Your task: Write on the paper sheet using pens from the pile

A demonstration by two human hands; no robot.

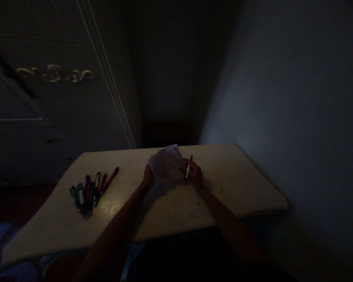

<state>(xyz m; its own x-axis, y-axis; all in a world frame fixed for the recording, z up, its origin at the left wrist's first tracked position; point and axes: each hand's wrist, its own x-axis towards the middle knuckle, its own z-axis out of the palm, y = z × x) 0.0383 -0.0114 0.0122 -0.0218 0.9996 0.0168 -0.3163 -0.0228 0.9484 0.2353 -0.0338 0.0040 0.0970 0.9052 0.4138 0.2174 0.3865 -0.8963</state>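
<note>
A pale, thin sheet [166, 164], paper or cloth, is held up over the table between my two hands. My left hand [148, 176] is closed on its left edge, with the fingers partly hidden behind it. On the other side, my right hand [195, 175] grips a white-barrelled pen [187, 171] with dark ends. That pen slants upright, dark tip pointing away from me. Some of the right fingers also touch the sheet's right edge. The dim light hides the sheet's details.
A loose bunch of several pens [91, 192], in red, teal, white and dark colours, lies on the left of the pale table [223, 207]. Beyond the left edge stands a cabinet [76, 113] with an ornate moulding. The wall [297, 109] borders the right side.
</note>
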